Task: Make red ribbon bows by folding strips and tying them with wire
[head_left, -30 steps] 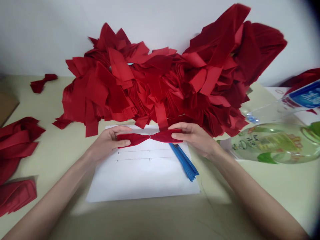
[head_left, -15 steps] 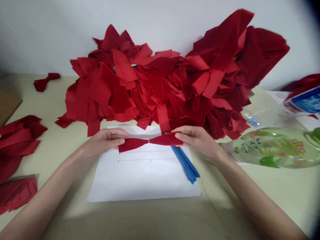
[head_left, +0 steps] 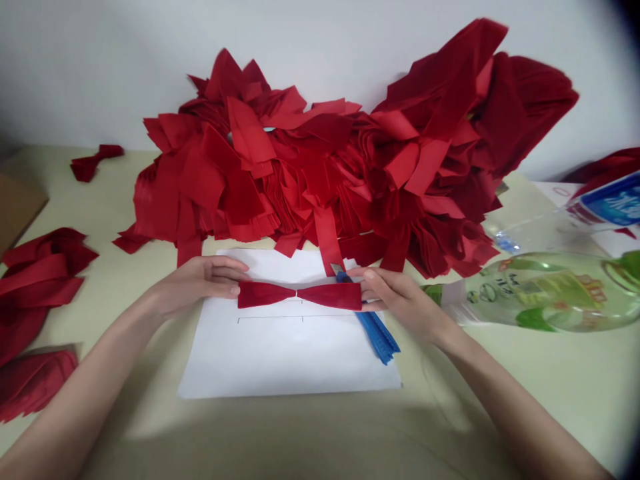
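Note:
A red fabric bow point(head_left: 299, 295), pinched at its middle, lies flat across a white sheet of paper point(head_left: 290, 353) with ruled lines on it. My left hand point(head_left: 200, 283) pinches the bow's left end. The bow's right end is held in the closed fingers of my right hand point(head_left: 395, 297). A blue utility knife point(head_left: 373, 323) lies on the paper's right edge, partly under my right hand.
A big heap of red fabric strips point(head_left: 340, 153) fills the back of the beige table point(head_left: 310, 433). More red pieces point(head_left: 35, 280) lie at the left. A clear plastic bag with green print point(head_left: 540, 290) lies at the right.
Both hands have lowered the bow from just above the paper onto the sheet, over the upper ruled line, and pulled it straight.

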The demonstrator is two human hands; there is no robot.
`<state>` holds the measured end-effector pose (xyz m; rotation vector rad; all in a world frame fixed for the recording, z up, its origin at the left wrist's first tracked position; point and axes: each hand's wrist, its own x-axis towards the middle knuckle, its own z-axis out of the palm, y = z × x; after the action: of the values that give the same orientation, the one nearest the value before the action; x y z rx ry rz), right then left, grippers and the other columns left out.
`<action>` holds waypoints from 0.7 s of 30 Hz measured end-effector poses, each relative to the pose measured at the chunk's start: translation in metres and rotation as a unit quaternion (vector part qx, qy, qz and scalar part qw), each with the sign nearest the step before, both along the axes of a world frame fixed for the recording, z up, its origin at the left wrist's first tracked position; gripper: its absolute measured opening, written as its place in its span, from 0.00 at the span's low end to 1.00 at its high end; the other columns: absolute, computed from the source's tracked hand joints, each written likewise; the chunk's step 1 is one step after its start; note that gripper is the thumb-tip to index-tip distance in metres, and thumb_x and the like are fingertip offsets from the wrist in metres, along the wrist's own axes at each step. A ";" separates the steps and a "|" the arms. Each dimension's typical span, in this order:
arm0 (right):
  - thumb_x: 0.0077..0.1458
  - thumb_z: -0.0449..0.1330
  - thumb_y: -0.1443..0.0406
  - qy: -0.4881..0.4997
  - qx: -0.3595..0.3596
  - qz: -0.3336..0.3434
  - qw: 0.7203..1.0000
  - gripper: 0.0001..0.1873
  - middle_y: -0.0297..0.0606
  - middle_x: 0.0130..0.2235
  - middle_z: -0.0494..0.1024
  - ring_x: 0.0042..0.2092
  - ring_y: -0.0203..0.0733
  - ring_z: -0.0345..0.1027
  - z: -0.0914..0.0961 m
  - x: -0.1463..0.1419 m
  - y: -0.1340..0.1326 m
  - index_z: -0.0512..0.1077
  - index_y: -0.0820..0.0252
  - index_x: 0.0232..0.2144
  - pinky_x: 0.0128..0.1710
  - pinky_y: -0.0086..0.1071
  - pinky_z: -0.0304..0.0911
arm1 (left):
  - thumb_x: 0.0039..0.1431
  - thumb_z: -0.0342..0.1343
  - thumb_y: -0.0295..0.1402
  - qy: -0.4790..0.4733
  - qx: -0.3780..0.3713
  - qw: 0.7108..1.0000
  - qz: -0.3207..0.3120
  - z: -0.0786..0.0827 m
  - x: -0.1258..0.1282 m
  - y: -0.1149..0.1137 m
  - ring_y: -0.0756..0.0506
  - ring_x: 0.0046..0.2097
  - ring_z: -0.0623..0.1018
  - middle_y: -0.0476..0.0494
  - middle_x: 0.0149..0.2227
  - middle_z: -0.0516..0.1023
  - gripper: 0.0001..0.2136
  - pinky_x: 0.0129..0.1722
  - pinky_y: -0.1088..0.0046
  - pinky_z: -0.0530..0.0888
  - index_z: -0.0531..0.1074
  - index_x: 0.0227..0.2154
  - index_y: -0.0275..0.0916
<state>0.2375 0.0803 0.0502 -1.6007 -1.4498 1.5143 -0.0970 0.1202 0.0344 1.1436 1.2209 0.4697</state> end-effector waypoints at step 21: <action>0.51 0.59 0.64 -0.211 0.131 0.062 0.967 0.10 0.31 0.27 0.74 0.29 0.41 0.71 -0.006 -0.001 -0.012 0.65 0.54 0.37 0.32 0.35 0.65 | 0.38 0.66 0.29 0.058 0.042 0.997 -0.010 0.002 0.007 -0.012 0.43 0.33 0.78 0.44 0.33 0.78 0.20 0.34 0.66 0.76 0.73 0.39 0.41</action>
<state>0.2367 0.0686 0.0446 -1.7590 -1.9211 1.0197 -0.0901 0.1081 0.0359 1.2682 1.2984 0.4477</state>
